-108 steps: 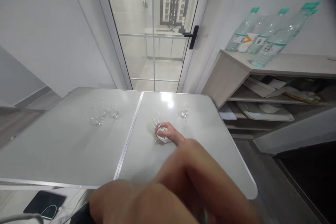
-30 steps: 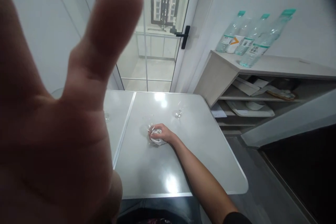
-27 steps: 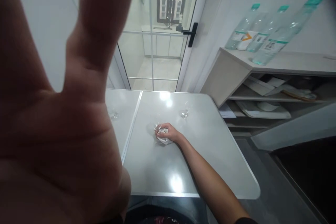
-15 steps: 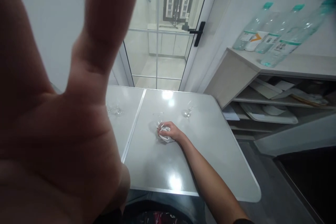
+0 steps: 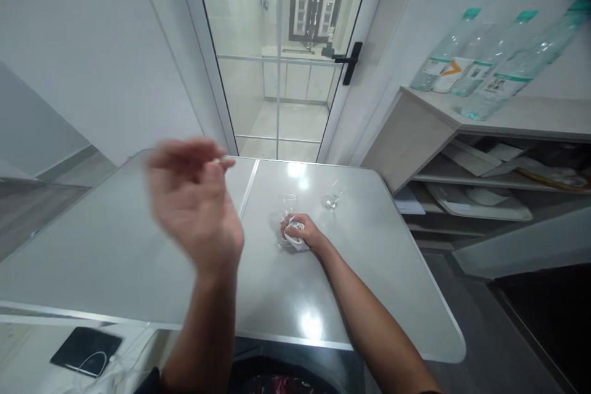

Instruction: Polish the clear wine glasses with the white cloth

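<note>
My right hand [image 5: 302, 229] is closed around a crumpled white cloth [image 5: 298, 242] on the table. Touching or right beside its fingers is a clear glass [image 5: 289, 202], whose rim shows just beyond the hand; the rest is mostly covered. A second clear glass [image 5: 331, 202] stands farther right. My left hand [image 5: 196, 197] is raised over the table, left of the first glass, smeared by motion. Its fingers are loosely curved, with thumb and fingertips apart and no object visible between them.
The pale table [image 5: 115, 246] has a seam across it. Beyond is a glazed door [image 5: 272, 86] with a black handle [image 5: 352, 63]. Several plastic bottles [image 5: 498, 83] top the shelf unit [image 5: 427, 114] on the right. Below the front edge, a dark flat device [image 5: 86, 351] lies by white cables.
My left hand has drawn away from the camera, from spread fingers close up to loosely curved fingers above the table. My right hand stays at nearly the same spot with the cloth.
</note>
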A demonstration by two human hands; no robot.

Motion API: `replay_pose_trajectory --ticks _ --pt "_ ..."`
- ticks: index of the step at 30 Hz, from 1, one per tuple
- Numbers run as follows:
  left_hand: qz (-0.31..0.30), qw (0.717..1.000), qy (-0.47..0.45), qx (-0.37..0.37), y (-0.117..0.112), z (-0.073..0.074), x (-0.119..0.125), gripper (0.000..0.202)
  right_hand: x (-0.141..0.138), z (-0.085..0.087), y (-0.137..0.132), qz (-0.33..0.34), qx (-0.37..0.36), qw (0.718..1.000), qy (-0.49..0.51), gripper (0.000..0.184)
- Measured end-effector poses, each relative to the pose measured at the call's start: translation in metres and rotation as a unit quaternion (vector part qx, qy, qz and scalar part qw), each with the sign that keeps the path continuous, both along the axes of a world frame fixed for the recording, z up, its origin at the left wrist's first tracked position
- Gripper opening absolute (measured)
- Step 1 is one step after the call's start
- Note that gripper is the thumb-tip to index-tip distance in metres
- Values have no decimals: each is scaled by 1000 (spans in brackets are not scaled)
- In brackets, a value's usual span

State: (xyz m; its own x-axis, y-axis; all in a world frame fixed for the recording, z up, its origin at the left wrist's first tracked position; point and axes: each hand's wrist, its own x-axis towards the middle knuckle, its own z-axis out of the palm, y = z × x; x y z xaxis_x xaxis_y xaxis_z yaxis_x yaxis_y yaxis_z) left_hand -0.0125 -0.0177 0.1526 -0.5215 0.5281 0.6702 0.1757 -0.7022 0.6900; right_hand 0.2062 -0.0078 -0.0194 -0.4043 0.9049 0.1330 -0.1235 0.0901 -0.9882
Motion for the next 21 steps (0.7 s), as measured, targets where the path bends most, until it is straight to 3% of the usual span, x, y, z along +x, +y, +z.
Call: replay_pose_trajectory --ticks 2,4,7,9,11,14,18,21 --pt "-49 996 21 -73 4 -30 17 38 -1 4 -2 -9 1 1000 -4 42" --pt "-96 976 61 -184 8 -70 30 39 -3 7 -3 -17 1 1000 -6 44" --pt "-215 933 92 -274 10 -127 35 59 -5 7 -3 -3 -12 1000 2 47" --pt "-318 889 86 -318 9 -148 35 63 -6 4 -3 15 -12 1000 -1 48" --pt "-379 856 72 -344 6 -157 36 65 -7 1 -2 16 2 1000 -10 47" --pt "-419 848 48 -321 1 -156 42 62 -7 -2 -1 -6 33 999 -17 46" --pt "-430 860 36 -273 -6 -157 47 59 -8 2 -2 -18 53 998 -22 45" --pt "-361 897 -6 -257 -9 -157 42 63 -8 7 -7 -56 18 998 30 47"
